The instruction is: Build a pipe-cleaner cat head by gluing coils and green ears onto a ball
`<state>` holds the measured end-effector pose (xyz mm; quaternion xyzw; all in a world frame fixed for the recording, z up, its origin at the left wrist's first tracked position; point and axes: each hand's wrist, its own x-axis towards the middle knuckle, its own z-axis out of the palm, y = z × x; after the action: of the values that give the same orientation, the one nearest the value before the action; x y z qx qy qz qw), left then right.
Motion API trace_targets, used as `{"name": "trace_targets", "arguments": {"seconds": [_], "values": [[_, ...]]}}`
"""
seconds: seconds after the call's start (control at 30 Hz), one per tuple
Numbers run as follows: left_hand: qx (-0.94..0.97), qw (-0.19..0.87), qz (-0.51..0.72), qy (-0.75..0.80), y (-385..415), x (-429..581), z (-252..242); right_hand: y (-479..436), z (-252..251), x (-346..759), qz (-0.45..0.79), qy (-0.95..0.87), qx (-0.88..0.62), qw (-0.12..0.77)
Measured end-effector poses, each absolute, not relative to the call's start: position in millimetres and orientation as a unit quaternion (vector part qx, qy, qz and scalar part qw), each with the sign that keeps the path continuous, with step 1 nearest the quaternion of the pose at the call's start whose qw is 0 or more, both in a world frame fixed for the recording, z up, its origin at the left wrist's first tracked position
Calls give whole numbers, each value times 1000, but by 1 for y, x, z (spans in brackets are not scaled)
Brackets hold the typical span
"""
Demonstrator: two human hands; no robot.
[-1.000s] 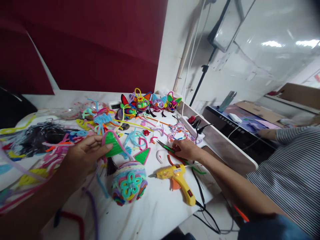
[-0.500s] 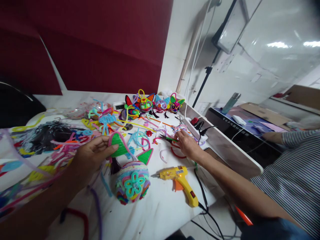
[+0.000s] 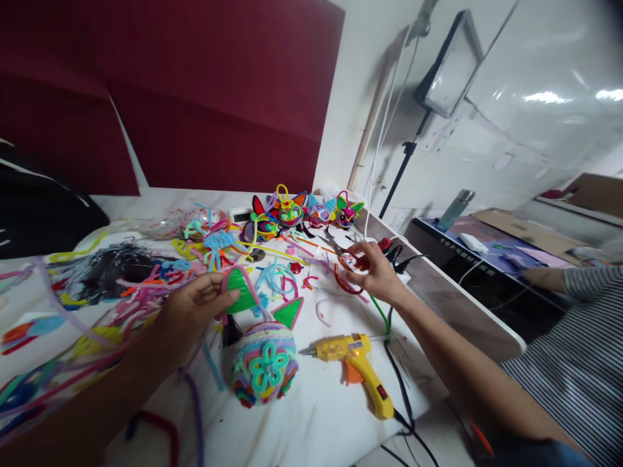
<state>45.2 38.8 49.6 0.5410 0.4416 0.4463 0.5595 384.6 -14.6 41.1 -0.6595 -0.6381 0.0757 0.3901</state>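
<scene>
Just left of the frame's middle, we hold a green ear piece edged in pink, the fingers of our left hand pinching it by its left side. Directly below it, we see a striped ball resting on the desk, with a turquoise flower on its front. A second green ear stands at the ball's upper right; we cannot tell whether it is attached. Right of the middle, the fingers of our right hand are curled around scissors, whose blades point to the upper left. Near those fingers we find a red curved strip. Below, a yellow glue gun lies with its nozzle toward the ball. At the left, we have tangled pink strips and a bundle of black strands. Beyond our hands, four colourful eared ornaments stand in a row. At the right edge, we notice another person's striped sleeve, near a bottle.
</scene>
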Motion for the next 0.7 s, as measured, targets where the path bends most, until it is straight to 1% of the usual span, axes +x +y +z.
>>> {"name": "trace_targets", "arguments": {"seconds": [0.17,0.3,0.57,0.7], "values": [[526,571,440,452,34,46,53,-4,55,380,105,-618,-607,488],[513,584,448,442,30,48,59,-6,66,365,169,-607,-571,526],[494,639,458,371,34,46,55,-38,74,332,366,-591,-509,508],[494,649,458,353,33,49,61,-49,75,324,397,-596,-505,482]]}}
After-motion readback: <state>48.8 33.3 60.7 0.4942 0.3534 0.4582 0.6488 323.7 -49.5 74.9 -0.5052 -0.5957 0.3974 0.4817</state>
